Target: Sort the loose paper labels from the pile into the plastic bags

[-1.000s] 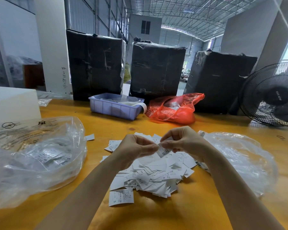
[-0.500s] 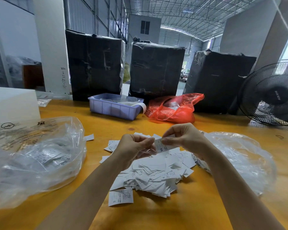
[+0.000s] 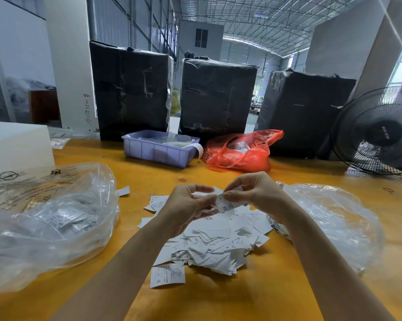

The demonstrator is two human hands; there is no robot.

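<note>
A pile of white paper labels (image 3: 209, 246) lies on the yellow table (image 3: 265, 297), some printed XS or S. Above the pile, my right hand (image 3: 253, 193) pinches one XS label (image 3: 225, 205) by its top edge. My left hand (image 3: 186, 209) is beside it with curled fingers touching the same label's left side. A large clear plastic bag (image 3: 45, 218) holding sorted labels lies at the left. Another clear plastic bag (image 3: 329, 218) lies at the right, partly behind my right forearm.
A blue plastic bin (image 3: 158, 151) and a red plastic bag (image 3: 241, 151) sit at the table's far side before three black-wrapped boxes (image 3: 218, 98). A black fan (image 3: 378, 133) stands at the right. A white box (image 3: 14, 144) sits at the far left.
Both hands stayed above the pile, shifting slightly. The label between them has turned so its XS print now faces me, and my left fingers have loosened from it.
</note>
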